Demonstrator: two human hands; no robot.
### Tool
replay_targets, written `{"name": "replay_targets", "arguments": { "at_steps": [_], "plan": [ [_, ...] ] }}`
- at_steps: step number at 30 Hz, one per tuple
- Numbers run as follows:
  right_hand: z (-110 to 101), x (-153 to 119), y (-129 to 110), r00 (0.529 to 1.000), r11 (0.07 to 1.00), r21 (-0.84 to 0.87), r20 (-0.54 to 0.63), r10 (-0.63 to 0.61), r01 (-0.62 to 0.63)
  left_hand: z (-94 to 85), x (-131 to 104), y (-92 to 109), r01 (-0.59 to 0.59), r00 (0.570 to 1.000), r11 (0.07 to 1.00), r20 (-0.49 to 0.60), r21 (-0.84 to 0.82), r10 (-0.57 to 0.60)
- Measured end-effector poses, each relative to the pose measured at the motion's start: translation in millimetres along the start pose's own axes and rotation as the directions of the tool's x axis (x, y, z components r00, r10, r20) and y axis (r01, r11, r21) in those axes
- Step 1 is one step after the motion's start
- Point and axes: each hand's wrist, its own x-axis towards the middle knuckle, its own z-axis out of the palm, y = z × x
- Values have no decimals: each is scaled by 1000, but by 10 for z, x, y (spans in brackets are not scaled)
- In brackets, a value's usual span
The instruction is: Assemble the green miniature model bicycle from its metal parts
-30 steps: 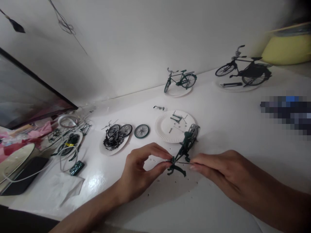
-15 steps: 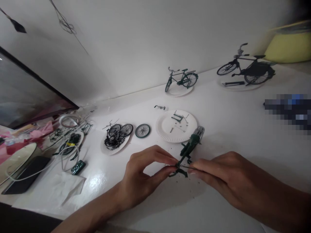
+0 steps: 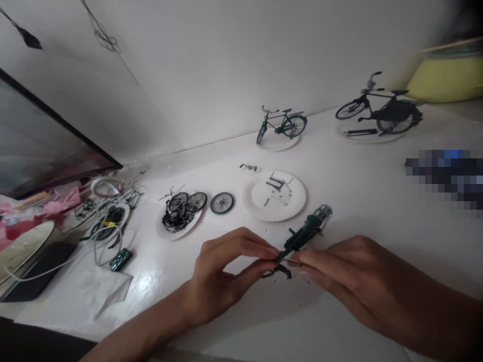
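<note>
My left hand (image 3: 230, 271) pinches the front part of a green model bicycle (image 3: 302, 236) between thumb and forefinger. The model is tilted, its rear rack end pointing up and away to the right. Below the fingertips a dark green curved part (image 3: 283, 270) shows. My right hand (image 3: 339, 274) is closed on a thin metal piece (image 3: 295, 262), its tip close to the bicycle's front end; whether it touches cannot be made out. Just beyond stands a white paper plate (image 3: 249, 196) with green legs, thin rods and small bits on it.
Handlebars (image 3: 248, 167) and a loose wheel (image 3: 222, 203) lie left of the plate. Another plate (image 3: 162, 232) holds black bicycle parts. An upright green bicycle (image 3: 283, 123) and a larger black bicycle (image 3: 381, 108) stand by the wall. Cables and a green mouse (image 3: 121, 259) are at left.
The bicycle's rear end has swung right and slightly down. My right fingers are nearer the left fingertips, and less of the thin metal piece shows between them.
</note>
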Motion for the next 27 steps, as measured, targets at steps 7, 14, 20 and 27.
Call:
{"name": "replay_targets", "arguments": {
  "at_steps": [7,14,20,27],
  "plan": [
    [-102,20,-98,856,501,695,418,303,-516,-24,-12,76,-74,997,997,23,16,73],
    [25,-26,-114,992,978,170,-9,123,-120,2,15,59,-66,997,997,43,-41,68],
    [13,-16,-161,992,982,138,18,125,-126,26,-11,66,-87,995,994,32,-59,89],
    [-5,-19,-147,813,527,619,446,374,-582,24,12,83,-171,983,985,58,-20,172]
  ]
}}
